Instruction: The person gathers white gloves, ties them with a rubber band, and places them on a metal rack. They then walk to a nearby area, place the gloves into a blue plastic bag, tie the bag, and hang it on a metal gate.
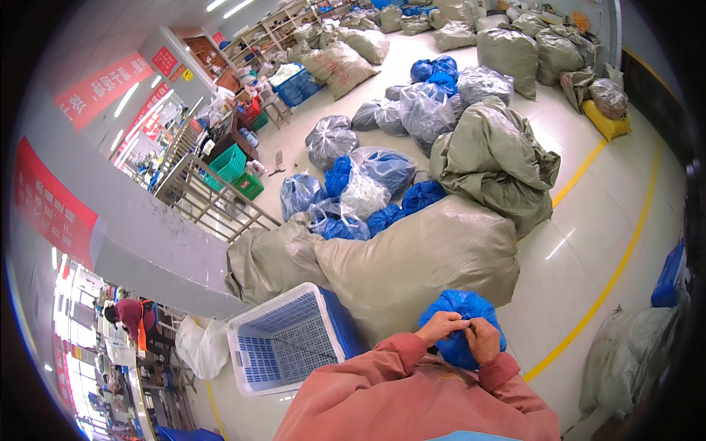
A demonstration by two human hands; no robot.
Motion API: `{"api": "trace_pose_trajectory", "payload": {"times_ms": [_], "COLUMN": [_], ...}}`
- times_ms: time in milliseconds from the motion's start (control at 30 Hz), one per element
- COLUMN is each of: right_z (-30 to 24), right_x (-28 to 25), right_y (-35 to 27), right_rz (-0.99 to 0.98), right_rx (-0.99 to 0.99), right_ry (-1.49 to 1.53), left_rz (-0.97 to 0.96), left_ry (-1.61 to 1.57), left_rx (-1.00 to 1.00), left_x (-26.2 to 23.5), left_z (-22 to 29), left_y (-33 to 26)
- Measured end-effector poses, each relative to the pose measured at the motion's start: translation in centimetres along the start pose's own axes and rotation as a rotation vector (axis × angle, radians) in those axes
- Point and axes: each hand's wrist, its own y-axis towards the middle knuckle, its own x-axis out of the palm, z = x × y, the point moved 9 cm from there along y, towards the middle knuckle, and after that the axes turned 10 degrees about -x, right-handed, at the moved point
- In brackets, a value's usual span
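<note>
A bulging blue plastic bag [457, 303] is right in front of me, close to my body. My left hand [443, 328] and my right hand [483, 341] meet over the bag, fingers closed on its gathered top. What exactly lies between the fingertips is too small to make out. Just beyond the bag lies a large, full grey-green woven sack [434, 257]. To the left of my arms stands a blue and white plastic basket [246, 353], with nothing visible in it but its lattice walls and floor.
Behind the big sack, several clear and blue bags [390, 169] lie heaped beside another bulky sack [493, 162]. A grey pillar [169, 250] and metal railing [220, 198] are at left. Yellow lines [588, 316] cross the floor at right. A person [136, 316] stands far left.
</note>
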Motion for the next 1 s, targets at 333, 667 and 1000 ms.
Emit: {"api": "trace_pose_trajectory", "payload": {"times_ms": [333,667,1000], "right_z": [4.0,6.8,4.9], "right_x": [1.0,3.4,0.0], "right_y": [1.9,1.1,-2.2], "right_rz": [0.000,-0.090,-0.176], "right_rx": [0.195,0.487,0.203], "right_ry": [0.036,0.323,0.149], "left_rz": [-0.059,-0.333,-0.400], "left_ry": [-0.079,0.131,0.932], "left_rx": [0.031,0.206,0.672], "left_x": [-1.1,-2.3,1.6], "left_z": [1.4,2.1,7.6], "left_y": [3.9,3.8,2.6]}}
